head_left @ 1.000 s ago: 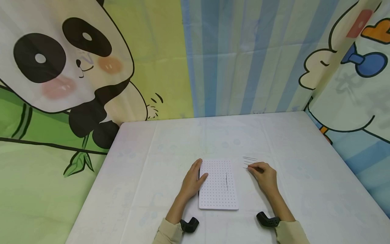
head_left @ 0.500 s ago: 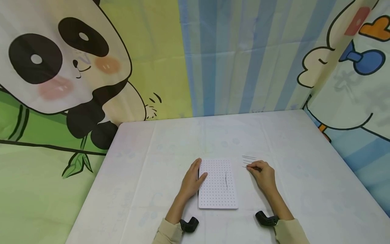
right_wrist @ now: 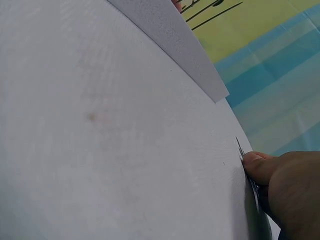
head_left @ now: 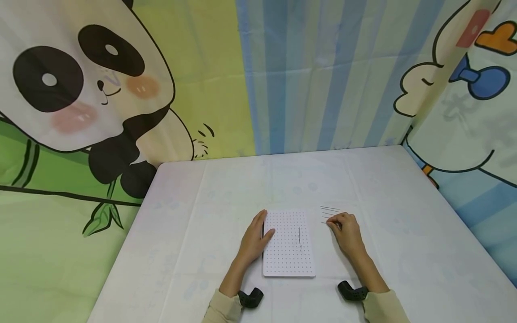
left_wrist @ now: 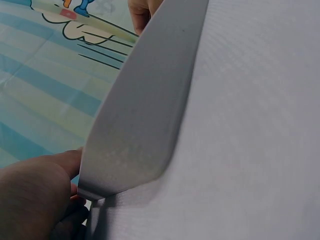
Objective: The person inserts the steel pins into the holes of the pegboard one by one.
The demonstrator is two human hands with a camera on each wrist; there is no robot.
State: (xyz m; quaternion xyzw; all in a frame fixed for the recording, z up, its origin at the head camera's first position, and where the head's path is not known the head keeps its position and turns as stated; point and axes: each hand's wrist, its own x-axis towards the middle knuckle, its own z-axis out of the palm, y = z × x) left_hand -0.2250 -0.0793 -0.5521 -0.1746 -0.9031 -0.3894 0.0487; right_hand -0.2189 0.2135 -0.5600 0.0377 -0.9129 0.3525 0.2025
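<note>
A person's left hand (head_left: 255, 240) lies flat against the left edge of a white perforated board (head_left: 289, 244) at the near middle of the bench (head_left: 202, 233), one thin pin (head_left: 300, 237) already on it. The right hand (head_left: 346, 231) pinches a pin from the loose pins (head_left: 330, 211) just right of the board (its thumb pressed to the metal). Judged the pick-up step; next calls for a clean lift and careful aim at a hole. No writing or brand is legible.

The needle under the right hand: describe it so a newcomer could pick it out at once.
On the white table, look right of the perforated white board to a fan of thin dark needles. The one meant is nearest the person, its end pinched by the right hand; the others lie untouched.
</note>
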